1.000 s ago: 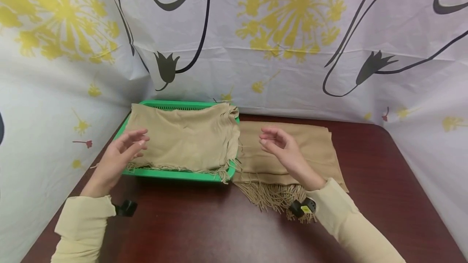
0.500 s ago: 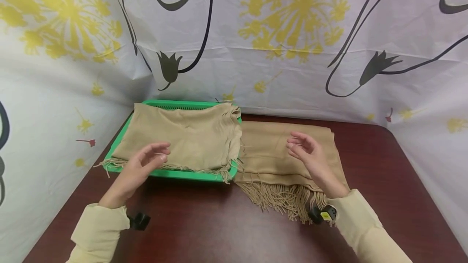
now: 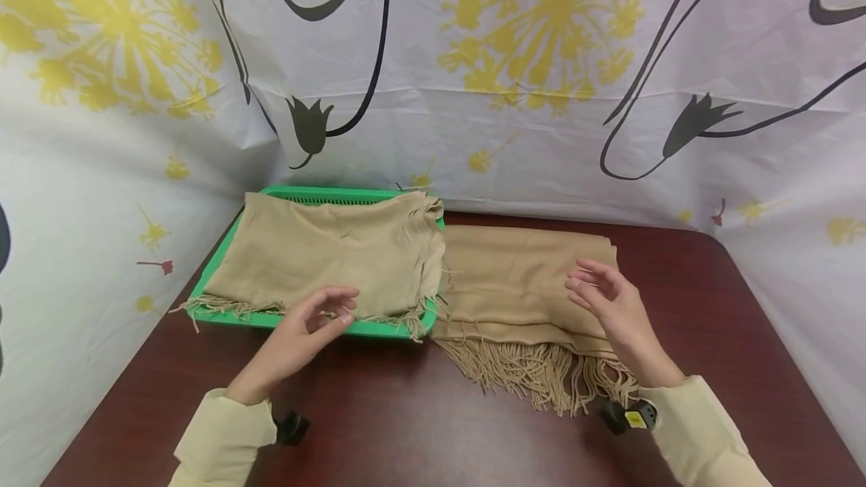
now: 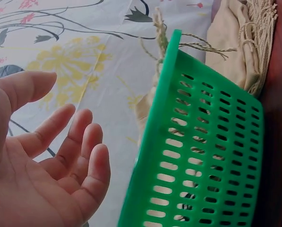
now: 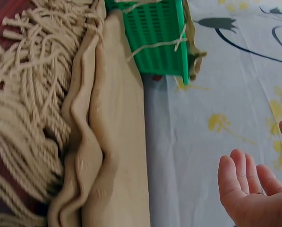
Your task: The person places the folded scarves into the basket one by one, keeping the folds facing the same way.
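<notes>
A folded beige fringed scarf [image 3: 325, 246] lies across the green slotted basket [image 3: 379, 328], its fringe hanging over the front rim. Beside the basket, a second folded tan scarf [image 3: 521, 276] rests on the table with its twisted tassels [image 5: 27, 113] toward the front. My left hand [image 3: 304, 333] hovers in front of the basket's front rim, fingers loosely bent and nothing in them. Over the right part of the tan scarf hangs my right hand [image 3: 616, 307], likewise relaxed with bare fingers. In the left wrist view, the left palm [image 4: 37, 184] shows beside the basket's slotted wall.
The dark red-brown table [image 3: 406, 419] has a rounded far right corner. A white curtain [image 3: 528, 164] printed with yellow flowers and dark stems stands behind it and along both sides. Each wrist wears a small black camera, one at the left cuff [image 3: 292, 428].
Both hands have moved to the right and toward the front edge, the left away from over the beige scarf. The scarves and basket stay in place.
</notes>
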`<action>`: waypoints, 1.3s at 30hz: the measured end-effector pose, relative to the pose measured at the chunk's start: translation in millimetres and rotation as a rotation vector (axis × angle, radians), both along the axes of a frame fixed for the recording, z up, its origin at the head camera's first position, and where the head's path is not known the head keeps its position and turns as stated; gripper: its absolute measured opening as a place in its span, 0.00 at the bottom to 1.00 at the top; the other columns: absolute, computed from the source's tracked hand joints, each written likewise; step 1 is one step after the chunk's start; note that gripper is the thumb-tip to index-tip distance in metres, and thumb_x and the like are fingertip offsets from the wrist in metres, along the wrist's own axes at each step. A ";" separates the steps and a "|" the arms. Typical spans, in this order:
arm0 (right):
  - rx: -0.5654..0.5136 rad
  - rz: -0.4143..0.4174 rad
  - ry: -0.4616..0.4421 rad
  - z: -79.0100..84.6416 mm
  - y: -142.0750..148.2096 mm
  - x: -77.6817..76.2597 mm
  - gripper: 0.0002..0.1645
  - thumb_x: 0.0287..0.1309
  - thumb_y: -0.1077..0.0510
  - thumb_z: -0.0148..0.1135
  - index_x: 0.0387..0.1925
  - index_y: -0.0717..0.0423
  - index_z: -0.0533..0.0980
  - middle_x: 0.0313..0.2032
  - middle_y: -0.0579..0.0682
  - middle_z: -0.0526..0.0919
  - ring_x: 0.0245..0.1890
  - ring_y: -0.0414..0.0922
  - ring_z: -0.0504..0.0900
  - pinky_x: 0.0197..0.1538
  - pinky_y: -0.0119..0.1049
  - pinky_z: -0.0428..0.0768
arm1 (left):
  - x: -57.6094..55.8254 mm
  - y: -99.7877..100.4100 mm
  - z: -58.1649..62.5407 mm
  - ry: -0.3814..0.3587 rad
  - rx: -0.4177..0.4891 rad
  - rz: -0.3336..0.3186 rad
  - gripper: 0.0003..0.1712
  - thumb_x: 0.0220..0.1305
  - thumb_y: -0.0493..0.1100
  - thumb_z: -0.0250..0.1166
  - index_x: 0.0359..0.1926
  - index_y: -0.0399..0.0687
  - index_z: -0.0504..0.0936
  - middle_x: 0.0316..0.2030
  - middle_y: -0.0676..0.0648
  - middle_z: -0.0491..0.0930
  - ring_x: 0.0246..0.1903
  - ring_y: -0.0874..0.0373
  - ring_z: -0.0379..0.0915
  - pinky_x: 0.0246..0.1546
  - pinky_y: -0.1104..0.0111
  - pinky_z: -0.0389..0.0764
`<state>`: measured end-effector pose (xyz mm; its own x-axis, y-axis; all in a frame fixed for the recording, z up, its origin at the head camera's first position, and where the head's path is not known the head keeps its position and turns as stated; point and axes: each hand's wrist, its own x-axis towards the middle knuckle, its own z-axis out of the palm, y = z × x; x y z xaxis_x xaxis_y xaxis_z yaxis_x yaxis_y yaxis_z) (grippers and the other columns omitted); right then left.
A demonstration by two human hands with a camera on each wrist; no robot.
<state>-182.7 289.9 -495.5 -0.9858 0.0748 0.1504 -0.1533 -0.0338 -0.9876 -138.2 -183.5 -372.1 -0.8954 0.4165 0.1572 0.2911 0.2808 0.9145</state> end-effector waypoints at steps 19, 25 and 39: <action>-0.346 0.093 -0.068 91.5 -3.7 58.4 0.17 0.60 0.64 0.50 0.51 0.56 0.66 0.41 0.48 0.79 0.43 0.42 0.78 0.44 0.32 0.75 | 11.9 21.9 -12.7 0.053 0.033 -0.031 0.15 0.60 0.38 0.57 0.50 0.46 0.72 0.45 0.39 0.73 0.43 0.55 0.69 0.42 0.65 0.73; -0.483 0.153 -0.037 99.5 -4.1 60.8 0.15 0.63 0.70 0.41 0.48 0.58 0.68 0.40 0.51 0.79 0.42 0.43 0.79 0.45 0.32 0.74 | 16.2 30.3 -13.0 0.051 -0.001 0.001 0.17 0.60 0.41 0.58 0.50 0.42 0.72 0.47 0.43 0.73 0.46 0.57 0.69 0.46 0.61 0.71; -0.515 0.171 -0.072 87.1 7.5 61.0 0.14 0.63 0.70 0.41 0.45 0.58 0.71 0.39 0.53 0.79 0.42 0.44 0.78 0.45 0.33 0.75 | 30.1 78.6 -31.7 0.057 0.014 -0.165 0.14 0.58 0.40 0.60 0.47 0.51 0.75 0.45 0.55 0.72 0.46 0.58 0.68 0.45 0.62 0.72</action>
